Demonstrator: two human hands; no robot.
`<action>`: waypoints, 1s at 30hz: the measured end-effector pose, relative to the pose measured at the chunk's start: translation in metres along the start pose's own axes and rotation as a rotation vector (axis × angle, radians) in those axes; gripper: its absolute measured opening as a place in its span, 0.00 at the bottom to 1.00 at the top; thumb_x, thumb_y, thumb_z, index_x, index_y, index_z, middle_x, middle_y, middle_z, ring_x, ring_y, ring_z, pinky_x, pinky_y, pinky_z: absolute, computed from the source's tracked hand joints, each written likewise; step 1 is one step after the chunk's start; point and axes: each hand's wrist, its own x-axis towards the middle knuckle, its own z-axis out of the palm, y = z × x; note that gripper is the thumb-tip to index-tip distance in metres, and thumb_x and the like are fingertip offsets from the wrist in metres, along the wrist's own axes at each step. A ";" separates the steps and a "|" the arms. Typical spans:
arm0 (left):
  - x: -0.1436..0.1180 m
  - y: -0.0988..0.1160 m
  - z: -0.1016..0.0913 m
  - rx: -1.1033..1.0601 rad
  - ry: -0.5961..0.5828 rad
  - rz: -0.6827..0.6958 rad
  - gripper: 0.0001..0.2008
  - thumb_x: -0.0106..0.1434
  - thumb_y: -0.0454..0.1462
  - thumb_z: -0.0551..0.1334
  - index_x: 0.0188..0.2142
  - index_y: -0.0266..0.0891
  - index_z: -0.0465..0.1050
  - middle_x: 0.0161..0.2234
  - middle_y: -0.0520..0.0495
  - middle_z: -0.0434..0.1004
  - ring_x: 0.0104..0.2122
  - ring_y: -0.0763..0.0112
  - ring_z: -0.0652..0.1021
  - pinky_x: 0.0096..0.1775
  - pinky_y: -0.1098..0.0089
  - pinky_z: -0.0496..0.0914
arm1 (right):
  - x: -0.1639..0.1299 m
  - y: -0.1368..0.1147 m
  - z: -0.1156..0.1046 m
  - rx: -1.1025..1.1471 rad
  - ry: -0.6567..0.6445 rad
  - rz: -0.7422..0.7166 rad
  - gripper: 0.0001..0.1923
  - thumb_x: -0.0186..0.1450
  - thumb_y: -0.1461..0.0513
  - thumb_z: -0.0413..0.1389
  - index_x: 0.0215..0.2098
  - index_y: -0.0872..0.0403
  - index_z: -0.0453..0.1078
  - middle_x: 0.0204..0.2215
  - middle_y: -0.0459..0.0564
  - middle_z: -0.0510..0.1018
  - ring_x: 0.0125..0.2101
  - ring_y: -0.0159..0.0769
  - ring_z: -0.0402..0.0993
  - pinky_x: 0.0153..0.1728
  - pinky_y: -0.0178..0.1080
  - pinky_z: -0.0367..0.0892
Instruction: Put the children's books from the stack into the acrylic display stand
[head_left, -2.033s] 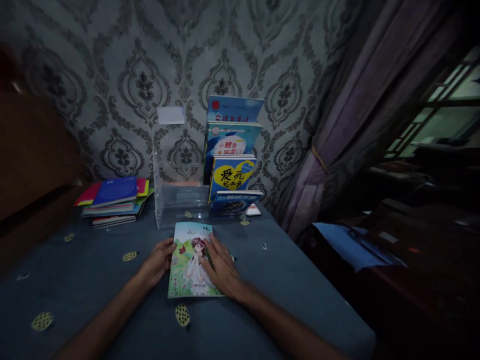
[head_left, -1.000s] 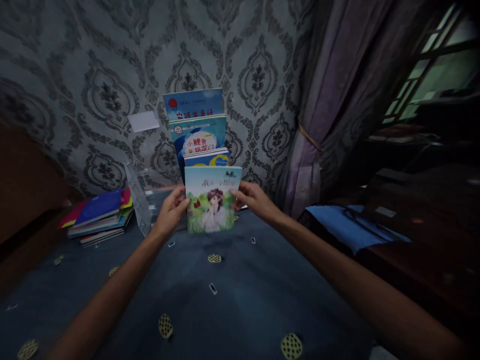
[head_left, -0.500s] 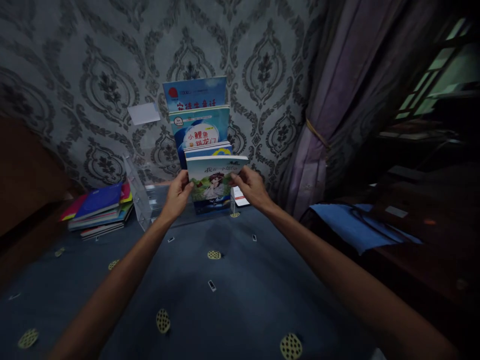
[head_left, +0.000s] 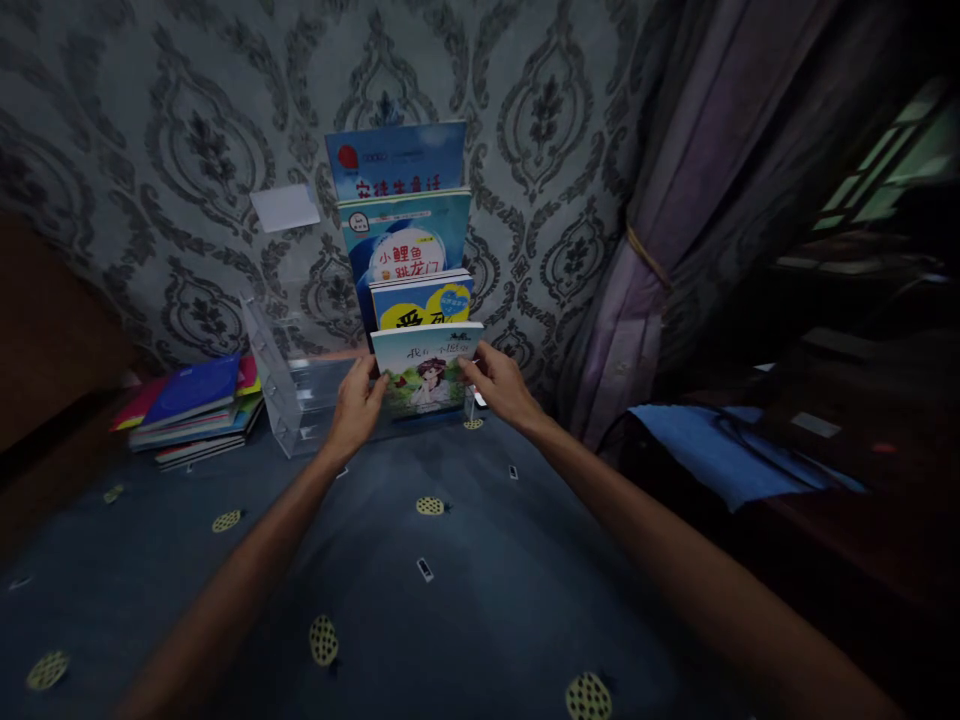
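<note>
- The clear rack [head_left: 300, 400] stands at the far side of the table [head_left: 465, 600], against the wall [head_left: 187, 150]; three books stand in its right half, stepped one behind another
- The front book [head_left: 424, 375] stands nearest in that row; the left hand [head_left: 354, 408] grips its left edge, the right hand [head_left: 499, 385] its right
- A stack of books [head_left: 191, 410] lies flat left of the rack
- A curtain [head_left: 675, 220] hangs to the right
</note>
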 end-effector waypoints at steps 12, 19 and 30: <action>-0.005 -0.010 0.013 0.147 0.090 -0.030 0.04 0.66 0.36 0.56 0.40 0.40 0.66 0.38 0.45 0.73 0.40 0.63 0.75 0.43 0.66 0.68 | -0.009 0.014 0.016 -0.019 0.238 0.083 0.19 0.64 0.55 0.53 0.52 0.53 0.63 0.38 0.52 0.76 0.32 0.42 0.75 0.37 0.45 0.71; -0.008 -0.010 0.018 0.297 0.027 -0.068 0.07 0.71 0.36 0.51 0.34 0.42 0.62 0.33 0.47 0.70 0.36 0.63 0.74 0.40 0.68 0.66 | -0.004 0.009 0.014 0.000 0.237 0.060 0.15 0.64 0.57 0.51 0.45 0.53 0.72 0.46 0.57 0.77 0.35 0.43 0.75 0.36 0.46 0.74; -0.005 0.004 0.024 0.423 -0.075 -0.202 0.07 0.72 0.34 0.49 0.41 0.40 0.65 0.36 0.37 0.78 0.37 0.56 0.80 0.39 0.65 0.67 | 0.001 0.015 0.017 0.010 0.278 0.065 0.15 0.62 0.59 0.50 0.41 0.54 0.76 0.41 0.57 0.80 0.40 0.48 0.77 0.39 0.48 0.74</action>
